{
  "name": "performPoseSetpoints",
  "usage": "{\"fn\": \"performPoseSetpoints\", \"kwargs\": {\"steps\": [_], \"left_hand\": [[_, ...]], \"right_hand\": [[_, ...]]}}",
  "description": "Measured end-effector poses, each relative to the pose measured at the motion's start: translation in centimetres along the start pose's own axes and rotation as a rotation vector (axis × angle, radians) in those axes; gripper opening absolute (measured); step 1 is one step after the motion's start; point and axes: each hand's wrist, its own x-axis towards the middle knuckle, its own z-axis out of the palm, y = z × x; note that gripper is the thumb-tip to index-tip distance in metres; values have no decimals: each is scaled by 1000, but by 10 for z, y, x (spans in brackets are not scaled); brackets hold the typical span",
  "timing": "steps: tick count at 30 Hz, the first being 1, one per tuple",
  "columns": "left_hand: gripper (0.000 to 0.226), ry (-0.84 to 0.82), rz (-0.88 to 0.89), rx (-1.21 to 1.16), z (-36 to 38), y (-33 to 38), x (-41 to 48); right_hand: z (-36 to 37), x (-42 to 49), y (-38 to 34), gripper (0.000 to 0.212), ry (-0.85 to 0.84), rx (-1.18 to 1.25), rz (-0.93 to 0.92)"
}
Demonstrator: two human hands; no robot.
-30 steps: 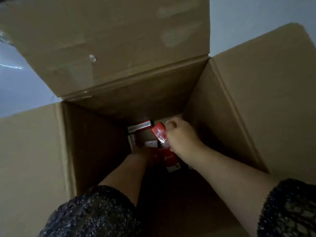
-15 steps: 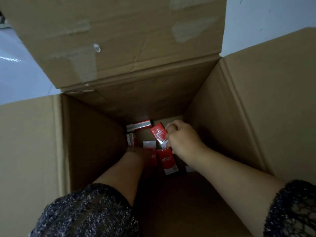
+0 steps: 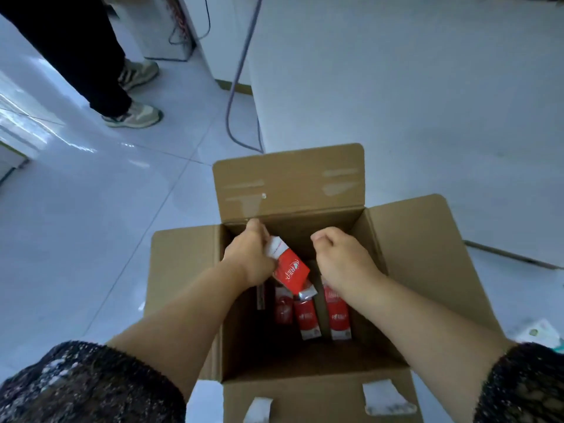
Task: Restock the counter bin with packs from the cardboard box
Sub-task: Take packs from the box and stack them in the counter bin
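While our left hand [image 3: 248,254] grips one red-and-white rectangular pack [image 3: 288,267] at the mouth of the open brown cardboard box [image 3: 427,254], our right hand [image 3: 341,257] is curled, perhaps empty; we cannot tell. Several packs [image 3: 337,315] lie at the bottom, unmoved; no counter bin shows.

Both forearms reach forward and down. The left hand [image 3: 248,257] grips a red-and-white pack [image 3: 288,267]; the right hand [image 3: 341,257] is curled, palm hidden.

Single head-worn view, looking steeply down, close above the open brown cardboard box [image 3: 293,389] on the glossy white tiled floor [image 3: 91,224].
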Motion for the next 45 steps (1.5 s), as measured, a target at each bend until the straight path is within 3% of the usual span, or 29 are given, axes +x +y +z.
{"fn": "performPoseSetpoints", "kwargs": {"steps": [4,7,14,19,25,30,34,37,40,45], "left_hand": [[61,9,37,-494,-48,39,-53],[43,72,122,-657,-89,75,-97],[34,295,375,-736,-193,178,-210],[35,379,486,-739,-274,248,-281],[53,480,640,-728,-360,333,-353],[50,449,721,-810,-406,408,-392],[45,343,782,-840,-419,465,-405],[56,255,798,-852,-418,502,-403],[58,251,826,-792,-416,525,-398],[37,192,824,-805,-426,533,-382]], "right_hand": [[-29,-45,-44,31,47,6,-74],[-56,-85,-82,39,60,78,-91],[-137,-178,-179,43,225,171,-291],[-218,-261,-253,56,359,-31,-628],[-298,-349,-324,75,520,-297,-1000],[-355,-389,-355,64,652,-386,-1113],[-402,-401,-364,50,815,-399,-1104],[-436,-398,-363,48,884,-408,-1019],[-472,-385,-360,47,991,-386,-826],[-522,-352,-354,41,1103,-331,-426]]}}
